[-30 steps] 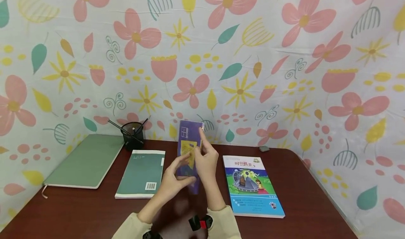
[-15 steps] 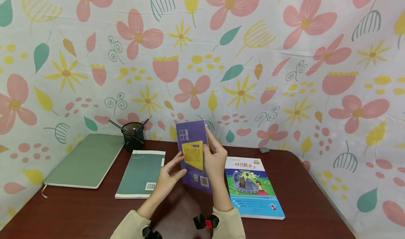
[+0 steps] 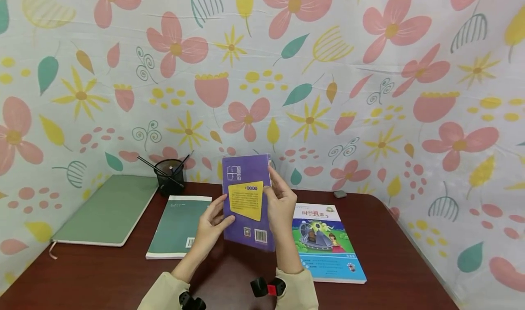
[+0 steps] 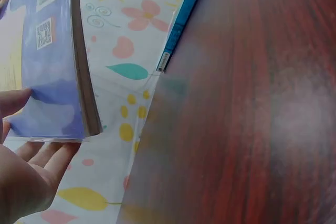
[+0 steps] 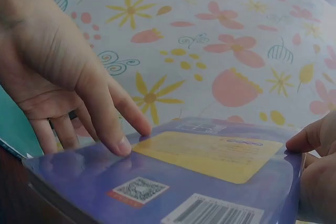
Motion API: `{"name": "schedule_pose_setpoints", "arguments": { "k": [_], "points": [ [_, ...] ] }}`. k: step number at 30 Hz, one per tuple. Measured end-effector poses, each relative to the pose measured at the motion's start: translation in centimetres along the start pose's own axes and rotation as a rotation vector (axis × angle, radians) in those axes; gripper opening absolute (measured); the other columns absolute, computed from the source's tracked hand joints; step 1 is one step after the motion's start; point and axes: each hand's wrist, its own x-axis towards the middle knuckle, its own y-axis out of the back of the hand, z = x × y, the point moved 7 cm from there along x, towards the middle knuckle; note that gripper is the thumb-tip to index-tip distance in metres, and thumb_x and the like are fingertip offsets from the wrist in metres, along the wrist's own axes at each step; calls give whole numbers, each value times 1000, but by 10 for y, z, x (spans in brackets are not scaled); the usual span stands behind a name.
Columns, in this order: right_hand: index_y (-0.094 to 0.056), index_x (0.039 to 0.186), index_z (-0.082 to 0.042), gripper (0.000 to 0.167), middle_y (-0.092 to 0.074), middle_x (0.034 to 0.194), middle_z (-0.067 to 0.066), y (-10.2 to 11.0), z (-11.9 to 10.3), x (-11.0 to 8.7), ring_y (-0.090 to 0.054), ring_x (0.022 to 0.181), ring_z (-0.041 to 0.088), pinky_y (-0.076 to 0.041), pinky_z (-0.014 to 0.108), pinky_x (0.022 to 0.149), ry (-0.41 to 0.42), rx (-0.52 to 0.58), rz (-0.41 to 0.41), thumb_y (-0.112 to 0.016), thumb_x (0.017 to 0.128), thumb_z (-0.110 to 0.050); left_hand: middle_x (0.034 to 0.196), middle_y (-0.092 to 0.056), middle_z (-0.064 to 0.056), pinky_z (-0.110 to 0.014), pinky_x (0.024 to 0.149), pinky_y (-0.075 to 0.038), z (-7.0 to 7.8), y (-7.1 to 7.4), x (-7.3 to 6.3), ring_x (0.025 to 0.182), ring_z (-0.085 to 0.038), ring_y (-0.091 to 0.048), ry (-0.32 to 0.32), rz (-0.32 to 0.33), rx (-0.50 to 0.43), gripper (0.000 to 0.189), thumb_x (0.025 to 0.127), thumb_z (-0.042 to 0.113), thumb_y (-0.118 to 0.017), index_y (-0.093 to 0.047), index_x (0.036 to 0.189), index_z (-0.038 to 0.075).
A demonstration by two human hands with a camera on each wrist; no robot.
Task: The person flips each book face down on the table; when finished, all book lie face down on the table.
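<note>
A purple book (image 3: pixel 246 200) with a yellow text panel, a barcode and a QR code is held up over the table in the head view, back cover facing me. My left hand (image 3: pixel 207 228) holds its left edge, thumb over the cover and several fingers behind, as the left wrist view shows with the thumb (image 4: pixel 16 100) on the purple. On the opposite edge, my right hand (image 3: pixel 282 207) grips the book, its thumb near the yellow panel. The right wrist view catches the book (image 5: pixel 205 156) lengthwise between the left hand (image 5: pixel 68 72) and the right hand (image 5: pixel 320 166).
A teal book (image 3: pixel 176 228) lies left of the hands, and a large green notebook (image 3: pixel 106 209) beyond it. Behind them stands a black mesh pen cup (image 3: pixel 170 178). To the right are a blue illustrated book (image 3: pixel 328 255) and a small grey object (image 3: pixel 340 194) near the back edge.
The purple book has turned from a narrow, slanted view to show its back cover broadly. The left hand has shifted slightly left, and the right hand moved right with the book's edge.
</note>
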Motion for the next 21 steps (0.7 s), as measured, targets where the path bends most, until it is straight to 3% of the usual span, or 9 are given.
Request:
{"name": "schedule_pose_setpoints", "arguments": {
  "k": [4, 14, 21],
  "points": [
    [-64, 130, -11, 46, -58, 140, 6, 4, 3, 3, -48, 136, 18, -49, 13, 89, -42, 50, 25, -55, 89, 7, 138, -53, -23, -23, 74, -57, 4, 1, 0, 94, -3, -67, -1, -14, -21, 65, 88, 3, -68, -42, 147, 14],
    [-61, 133, -8, 48, -56, 142, 8, 16, 19, 12, -47, 138, 18, -49, 12, 90, -141, 117, 44, -54, 89, 9, 121, -61, -28, -22, 73, -55, 9, 2, -2, 84, -6, -66, 11, -7, -1, 69, 86, 2, -71, -42, 147, 13],
    [-58, 137, -11, 50, -51, 147, 8, 20, 37, 19, -45, 139, 19, -48, 9, 85, -235, 111, 7, -53, 90, 7, 107, -63, -27, -23, 69, -55, 9, 4, -1, 79, -9, -67, 47, -11, -10, 68, 83, -1, -72, -44, 144, 12]
  ]
}}
